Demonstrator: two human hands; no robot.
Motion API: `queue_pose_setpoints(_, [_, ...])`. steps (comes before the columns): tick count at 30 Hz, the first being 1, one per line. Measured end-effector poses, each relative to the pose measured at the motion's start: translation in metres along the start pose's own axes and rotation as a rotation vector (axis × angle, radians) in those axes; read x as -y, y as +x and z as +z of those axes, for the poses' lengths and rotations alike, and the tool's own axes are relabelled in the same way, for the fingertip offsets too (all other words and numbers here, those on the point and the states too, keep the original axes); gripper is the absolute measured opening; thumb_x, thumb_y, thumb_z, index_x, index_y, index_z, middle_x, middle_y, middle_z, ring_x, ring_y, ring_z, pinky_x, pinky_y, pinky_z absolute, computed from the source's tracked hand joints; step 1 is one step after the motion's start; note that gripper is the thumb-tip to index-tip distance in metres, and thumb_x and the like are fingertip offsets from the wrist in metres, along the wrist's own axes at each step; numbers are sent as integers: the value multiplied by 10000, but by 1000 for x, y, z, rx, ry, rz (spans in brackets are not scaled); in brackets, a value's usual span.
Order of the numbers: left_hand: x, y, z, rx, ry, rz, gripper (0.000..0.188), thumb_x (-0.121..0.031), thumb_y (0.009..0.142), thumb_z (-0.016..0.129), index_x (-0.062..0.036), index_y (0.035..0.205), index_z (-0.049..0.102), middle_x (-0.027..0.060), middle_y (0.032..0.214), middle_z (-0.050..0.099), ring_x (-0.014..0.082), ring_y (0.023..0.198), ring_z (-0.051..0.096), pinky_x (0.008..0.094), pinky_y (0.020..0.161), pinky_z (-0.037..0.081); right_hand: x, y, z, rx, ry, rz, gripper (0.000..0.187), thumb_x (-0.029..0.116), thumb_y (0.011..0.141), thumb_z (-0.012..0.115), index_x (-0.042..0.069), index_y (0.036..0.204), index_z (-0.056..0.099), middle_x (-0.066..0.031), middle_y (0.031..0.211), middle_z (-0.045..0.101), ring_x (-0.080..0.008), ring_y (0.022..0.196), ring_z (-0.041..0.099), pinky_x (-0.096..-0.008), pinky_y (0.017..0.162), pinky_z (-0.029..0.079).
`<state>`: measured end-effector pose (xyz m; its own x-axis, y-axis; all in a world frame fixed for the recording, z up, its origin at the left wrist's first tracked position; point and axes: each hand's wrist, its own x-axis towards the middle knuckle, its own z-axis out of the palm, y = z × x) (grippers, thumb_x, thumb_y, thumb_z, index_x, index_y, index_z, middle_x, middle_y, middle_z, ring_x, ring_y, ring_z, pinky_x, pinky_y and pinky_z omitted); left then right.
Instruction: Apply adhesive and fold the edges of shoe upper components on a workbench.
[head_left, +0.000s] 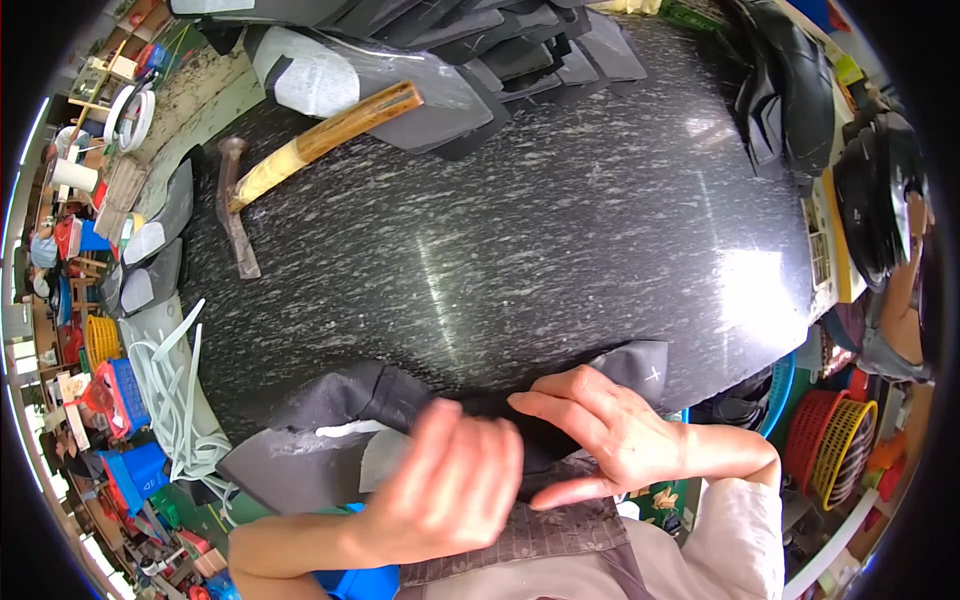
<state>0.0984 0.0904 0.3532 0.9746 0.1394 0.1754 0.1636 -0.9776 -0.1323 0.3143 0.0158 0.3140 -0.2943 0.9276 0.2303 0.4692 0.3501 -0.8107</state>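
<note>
A black leather piece (345, 395), apparently a shoe upper, lies along the near edge of the dark table. It carries a white streak and a pale patch on its left part, and a small white cross on its right flap (640, 368). My right hand (610, 425) grips the piece, fingers bent over its top and thumb stretched below. Close beside it, my left hand (455, 480) is curled in front of the piece and blurred by motion. Whatever its fingers hold is hidden.
A hammer (320, 135) lies at the far left of the table (520, 260). Black cut pieces (430, 95) are heaped at the back, with more black parts (790, 90) at back right. Pale strips (170, 390) hang at the left edge. Baskets (840, 450) stand at right, near another person's arm (905, 290).
</note>
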Motion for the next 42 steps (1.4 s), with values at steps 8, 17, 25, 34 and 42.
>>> queue_pose_setpoints(8, [48,-11,0,125,-271,7,127,-143,772,641,-60,868,651,27,776,533,180,752,540,366,845,490,-14,-1,7,66,-45,-151,489,99,743,727,17,1222,668,-65,1296,626,-206,1047,622,-312,861,554])
queue_pose_setpoints(17, [89,-4,-9,417,-419,-182,244,-173,740,723,-58,917,602,77,861,598,244,926,598,496,1056,406,1,26,-16,294,-662,-392,480,273,736,626,49,1152,713,-4,1260,640,-138,1034,538,-264,782,438])
queue_pose_setpoints(25, [28,-26,-7,-25,-413,-356,373,-93,767,690,-60,1138,666,9,823,533,176,746,543,407,832,441,4,40,-27,253,-353,-139,353,203,782,704,11,1078,693,-49,1066,652,-208,915,605,-327,758,507])
queue_pose_setpoints(34, [14,-53,16,-4,-45,-100,323,-159,803,597,-55,1071,744,10,779,500,157,687,505,327,685,435,1,31,-15,300,-586,-437,287,184,752,636,41,991,709,-99,1224,674,-189,1057,647,-260,859,566])
queue_pose_setpoints(42, [16,-61,31,-176,-287,-214,318,-176,803,625,-27,1064,728,112,956,654,200,819,605,361,794,515,18,46,1,338,-698,-406,151,185,730,644,57,808,628,-138,1134,651,-191,958,659,-257,787,569])
